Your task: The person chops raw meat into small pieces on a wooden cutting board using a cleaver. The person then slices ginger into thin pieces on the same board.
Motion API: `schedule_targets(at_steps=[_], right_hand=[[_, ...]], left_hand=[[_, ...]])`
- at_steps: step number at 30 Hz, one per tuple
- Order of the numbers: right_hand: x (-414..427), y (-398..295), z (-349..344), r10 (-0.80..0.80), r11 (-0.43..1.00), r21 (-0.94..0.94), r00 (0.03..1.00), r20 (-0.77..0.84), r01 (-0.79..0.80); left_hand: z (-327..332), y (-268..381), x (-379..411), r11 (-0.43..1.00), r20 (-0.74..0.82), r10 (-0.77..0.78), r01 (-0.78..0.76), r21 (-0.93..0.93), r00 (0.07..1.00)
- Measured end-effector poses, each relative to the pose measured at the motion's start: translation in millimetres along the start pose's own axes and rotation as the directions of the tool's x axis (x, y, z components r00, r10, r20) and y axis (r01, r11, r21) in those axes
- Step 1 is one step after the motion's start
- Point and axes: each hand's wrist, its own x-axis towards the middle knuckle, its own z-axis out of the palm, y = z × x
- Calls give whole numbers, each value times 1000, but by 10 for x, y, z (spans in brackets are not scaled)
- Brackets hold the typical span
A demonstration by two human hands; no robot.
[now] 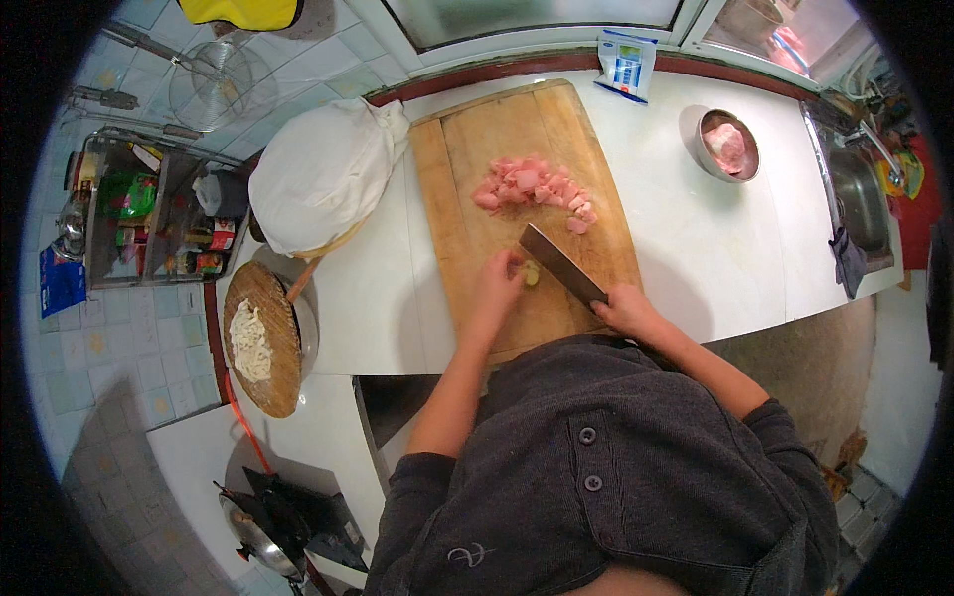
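My right hand (628,309) grips the handle of a Chinese cleaver (563,262), whose broad blade slants up and left over a wooden cutting board (477,305). Left of the blade, my left hand (501,277) is slightly blurred, its fingers curled beside a small pale yellow piece of food (531,273), perhaps ginger or garlic. Whether the fingers pinch it cannot be told. Beyond the blade, sliced pink raw meat (528,181) lies in a loose heap on the board, with a few slices trailing to the right.
A metal bowl (724,151) holding a raw meat chunk stands right, before a sink (857,197). A blue-white packet (626,67) leans by the window. Left are a cloth-covered round container (324,179), a round woven lid (272,380) bearing pale strips, and a condiment rack (153,246).
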Motion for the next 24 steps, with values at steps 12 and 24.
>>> schedule_targets(at_steps=[12, 24], right_hand=[[16, -144, -209, -2, 995, -104, 998, -58, -4], [-2, -263, -53, -209, 934, -286, 977, 44, 213]], left_hand=[[-24, 213, -233, 816, -145, 504, -413, 405, 852], [71, -207, -414, 758, -86, 546, -447, 476, 834]])
